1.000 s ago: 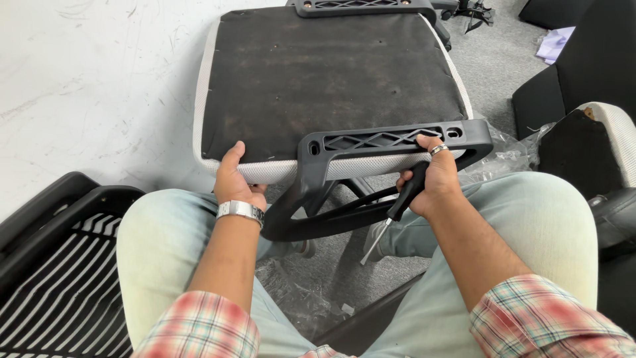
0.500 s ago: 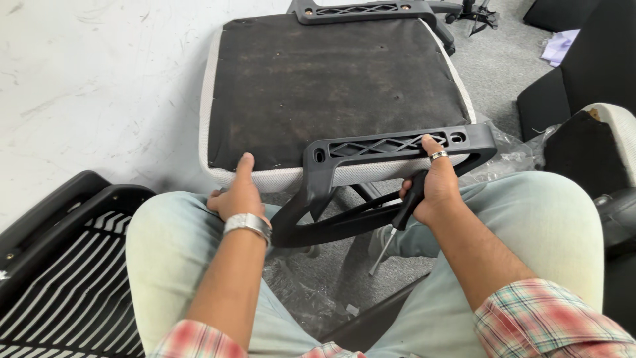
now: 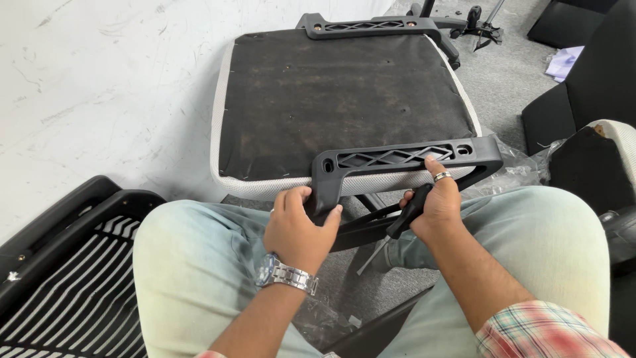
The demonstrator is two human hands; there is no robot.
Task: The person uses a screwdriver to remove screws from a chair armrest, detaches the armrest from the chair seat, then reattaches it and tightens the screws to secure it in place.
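Gripping now: the person is sitting with both knees up and is holding a black plastic armrest bracket [image 3: 397,166] against the near edge of an overturned seat cushion [image 3: 338,99].
Left hand [image 3: 298,229]: the fingers are closing around the bent corner of the bracket, thumb on one side, other fingers on the opposite side; a metal wristwatch [image 3: 286,273] is sitting on the wrist.
Right hand [image 3: 440,209]: it is doing two things, the fingers are wrapping around the black handle of a screwdriver [image 3: 397,225], and the index finger with a ring is pressing on the ribbed bar of the bracket.
Screwdriver position: the shaft is pointing down and towards the left, between the knees, away from the bracket.
Bracket handling: it is looking stiff and rather light, moulded with open ribs; the solid corner and the thick bar are seeming the best places to hold, as the thin ribs could be less strong.
Seat cushion: it is lying underside up on the grey floor, dark fabric with a light padded rim; probably soft at the rim, so the bracket could be slipping there.
Far edge: a second black bracket [image 3: 371,26] is lying at the far side of the cushion.
Left side: a striped mesh backrest [image 3: 59,278] is lying beside the left knee.
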